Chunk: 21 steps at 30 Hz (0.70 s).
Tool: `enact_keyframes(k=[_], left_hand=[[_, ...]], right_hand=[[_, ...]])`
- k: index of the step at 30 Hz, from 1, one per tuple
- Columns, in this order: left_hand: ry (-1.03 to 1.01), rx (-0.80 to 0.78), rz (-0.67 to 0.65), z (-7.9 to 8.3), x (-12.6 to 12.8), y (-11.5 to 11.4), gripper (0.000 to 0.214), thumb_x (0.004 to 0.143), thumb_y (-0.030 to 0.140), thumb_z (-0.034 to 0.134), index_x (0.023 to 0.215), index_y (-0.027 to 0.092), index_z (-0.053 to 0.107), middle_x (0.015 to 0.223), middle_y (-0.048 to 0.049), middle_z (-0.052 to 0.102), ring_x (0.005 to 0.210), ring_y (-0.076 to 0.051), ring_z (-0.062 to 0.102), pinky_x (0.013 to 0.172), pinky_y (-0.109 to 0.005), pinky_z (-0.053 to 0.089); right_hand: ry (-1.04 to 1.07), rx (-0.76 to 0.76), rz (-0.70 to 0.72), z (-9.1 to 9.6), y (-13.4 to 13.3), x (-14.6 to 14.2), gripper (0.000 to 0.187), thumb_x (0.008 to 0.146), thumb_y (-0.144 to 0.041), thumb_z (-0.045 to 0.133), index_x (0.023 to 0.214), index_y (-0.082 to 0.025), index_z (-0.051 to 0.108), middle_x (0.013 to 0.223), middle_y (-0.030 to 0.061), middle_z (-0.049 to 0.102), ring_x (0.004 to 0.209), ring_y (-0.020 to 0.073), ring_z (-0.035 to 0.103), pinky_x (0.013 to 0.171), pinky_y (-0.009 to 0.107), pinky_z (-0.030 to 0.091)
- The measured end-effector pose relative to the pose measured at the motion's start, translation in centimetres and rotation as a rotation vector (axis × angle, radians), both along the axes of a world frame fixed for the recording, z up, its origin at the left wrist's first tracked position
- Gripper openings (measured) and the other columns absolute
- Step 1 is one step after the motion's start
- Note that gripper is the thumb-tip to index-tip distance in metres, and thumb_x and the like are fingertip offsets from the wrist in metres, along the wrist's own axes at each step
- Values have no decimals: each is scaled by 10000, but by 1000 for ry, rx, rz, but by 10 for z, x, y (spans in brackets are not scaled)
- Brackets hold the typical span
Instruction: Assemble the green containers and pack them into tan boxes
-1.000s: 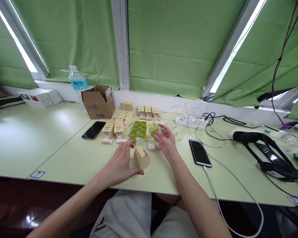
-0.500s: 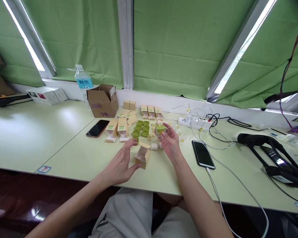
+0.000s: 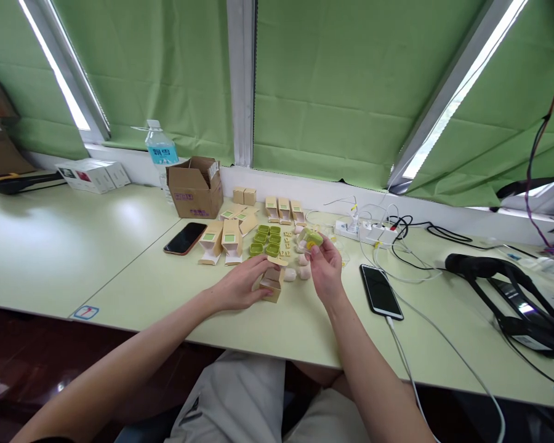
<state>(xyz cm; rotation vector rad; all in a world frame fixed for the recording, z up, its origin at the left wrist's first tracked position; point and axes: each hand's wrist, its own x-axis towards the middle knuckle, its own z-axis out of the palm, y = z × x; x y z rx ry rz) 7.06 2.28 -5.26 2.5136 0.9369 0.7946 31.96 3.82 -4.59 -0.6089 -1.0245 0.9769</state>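
Observation:
My left hand [image 3: 240, 285] is closed around the side of a small open cardboard box [image 3: 272, 290], which stands on the table with its flap up. My right hand [image 3: 327, 269] pinches a small green pot-like piece with a yellow detail [image 3: 311, 237], raised above the table and tilted. Pale pinkish-white plugs [image 3: 290, 274] lie between the two hands. Just beyond the box sit several green square cups [image 3: 264, 240] in rows, beside a column of tiny yellow pieces [image 3: 287, 243]. Clear parts behind my right hand are partly hidden.
Open small boxes [image 3: 232, 239] stand left of the cups, and more small boxes [image 3: 284, 210] at the back. A brown carton [image 3: 194, 191], a bottle [image 3: 162, 151] and a dark phone [image 3: 185, 238] are leftward. A charging phone [image 3: 381, 291], power strip [image 3: 365, 230] and black headset [image 3: 508, 301] lie rightward.
My left hand has closed in on the small box and now grips it. My right hand has turned the green piece from upright to tilted. The view has shifted slightly.

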Motion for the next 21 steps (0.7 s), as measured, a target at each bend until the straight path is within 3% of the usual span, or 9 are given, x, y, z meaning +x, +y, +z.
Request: enact_keyframes(k=[2, 5, 9, 13, 21], left_hand=[[-43, -24, 19, -4, 2, 5, 458, 904, 300, 838, 1308, 253, 625, 1244, -84, 710, 1139, -302, 706, 950, -418, 578], [-120, -73, 64, -9, 5, 7, 475, 842, 330, 906, 1215, 233, 629, 1175, -72, 725, 1070, -293, 716, 916, -407, 577], [-191, -105, 71, -12, 8, 4, 497, 842, 336, 913, 1245, 237, 640, 1247, -79, 741, 1126, -307, 729, 943, -415, 572], [-255, -144, 72, -11, 10, 2, 549, 844, 402, 924, 1292, 250, 646, 1288, -79, 750, 1144, -310, 740, 942, -412, 576], [-268, -147, 172, -18, 10, 3, 489, 748, 420, 965, 1070, 235, 647, 1087, -31, 742, 966, -252, 702, 827, -368, 545]], right_hand=[[-49, 49, -18, 3, -8, -4, 544, 782, -522, 961, 1235, -300, 758, 1238, 72, 790, 1123, 273, 736, 949, 446, 642], [-141, 88, 80, 7, -25, -14, 561, 774, -446, 983, 1260, -309, 739, 1211, 77, 765, 1023, 272, 736, 764, 406, 657], [-310, 87, 174, 7, -44, -27, 573, 769, -360, 990, 1271, -316, 716, 1087, 54, 738, 921, 249, 712, 630, 346, 632], [-493, 145, 95, 1, -48, -30, 548, 809, -319, 946, 1304, -328, 710, 1133, 54, 755, 958, 246, 727, 619, 300, 587], [-788, 278, -76, -9, -44, -12, 574, 855, -262, 847, 1395, -341, 670, 1123, 53, 782, 772, 217, 714, 542, 320, 516]])
